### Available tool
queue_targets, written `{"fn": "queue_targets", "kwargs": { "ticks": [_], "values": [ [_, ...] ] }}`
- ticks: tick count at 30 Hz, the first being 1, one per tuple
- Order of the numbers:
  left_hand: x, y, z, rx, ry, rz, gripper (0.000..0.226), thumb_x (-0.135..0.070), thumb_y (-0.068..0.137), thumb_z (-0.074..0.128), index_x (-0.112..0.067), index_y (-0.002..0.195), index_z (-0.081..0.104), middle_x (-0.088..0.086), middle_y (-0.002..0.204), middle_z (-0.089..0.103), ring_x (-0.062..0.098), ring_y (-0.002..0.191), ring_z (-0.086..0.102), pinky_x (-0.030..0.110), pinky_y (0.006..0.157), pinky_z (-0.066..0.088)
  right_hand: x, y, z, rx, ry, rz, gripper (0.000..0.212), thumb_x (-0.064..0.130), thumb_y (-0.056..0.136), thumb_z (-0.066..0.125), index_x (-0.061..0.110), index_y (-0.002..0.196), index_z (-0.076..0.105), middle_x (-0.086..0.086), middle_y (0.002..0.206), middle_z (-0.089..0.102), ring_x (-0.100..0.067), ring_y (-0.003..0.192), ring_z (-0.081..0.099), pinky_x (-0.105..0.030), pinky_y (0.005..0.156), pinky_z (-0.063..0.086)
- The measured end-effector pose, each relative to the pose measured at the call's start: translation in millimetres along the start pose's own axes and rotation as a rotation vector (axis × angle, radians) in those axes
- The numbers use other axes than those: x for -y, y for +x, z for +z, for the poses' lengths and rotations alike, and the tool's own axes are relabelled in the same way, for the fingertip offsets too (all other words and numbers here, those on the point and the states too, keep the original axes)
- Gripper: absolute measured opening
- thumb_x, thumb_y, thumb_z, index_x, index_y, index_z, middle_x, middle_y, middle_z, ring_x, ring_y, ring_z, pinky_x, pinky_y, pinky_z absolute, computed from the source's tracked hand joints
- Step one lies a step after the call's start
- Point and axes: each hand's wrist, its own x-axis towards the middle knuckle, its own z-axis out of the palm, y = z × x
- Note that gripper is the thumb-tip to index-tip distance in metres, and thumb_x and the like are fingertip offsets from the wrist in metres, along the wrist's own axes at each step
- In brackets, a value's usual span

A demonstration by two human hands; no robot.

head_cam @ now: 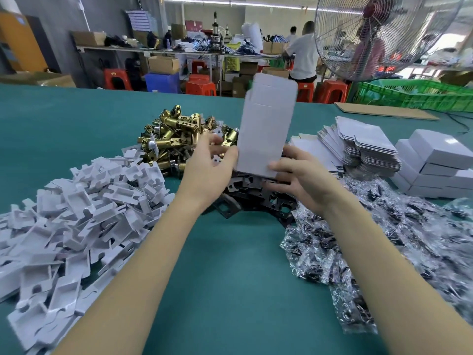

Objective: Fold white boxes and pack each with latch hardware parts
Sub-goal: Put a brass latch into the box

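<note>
A flat, unfolded white box stands upright above the middle of the green table. My right hand pinches its lower right edge, thumb on the near face. My left hand is at the box's lower left edge with fingers spread and the thumb touching the edge. Behind the hands lies a heap of brass latch bolts. Black metal plates are piled under the hands. White card inserts fill the left side. Clear bags of screws cover the right.
A stack of flat white boxes and folded white boxes sit at the right. A cardboard sheet and green crate lie beyond. A big fan stands at the far right. People work at benches behind.
</note>
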Motion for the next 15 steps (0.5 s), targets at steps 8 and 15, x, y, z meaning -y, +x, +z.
{"fn": "queue_targets", "kwargs": {
  "ticks": [8, 15],
  "values": [
    [3, -6, 10, 0.173, -0.083, 0.074, 0.016, -0.038, 0.097, 0.070, -0.028, 0.103, 0.059, -0.009, 0.111, 0.069, 0.016, 0.098, 0.070, 0.043, 0.084, 0.060, -5, 3, 3, -0.087, -0.123, -0.008, 0.047, 0.014, 0.096, 0.067, 0.017, 0.141, 0.051, -0.012, 0.124, 0.071, -0.026, 0.102, 0.075, -0.042, 0.088, 0.062],
    [14, -13, 19, 0.213, 0.082, 0.097, 0.082, -0.064, 0.056, 0.085, -0.030, 0.108, 0.032, -0.013, 0.107, 0.058, -0.005, 0.087, 0.066, 0.022, 0.069, 0.057, -6, 1, 7, 0.106, -0.133, -0.094, 0.042, 0.036, 0.088, 0.075, 0.024, 0.127, 0.063, 0.000, 0.115, 0.077, -0.023, 0.107, 0.074, -0.035, 0.079, 0.062]
  ]
}}
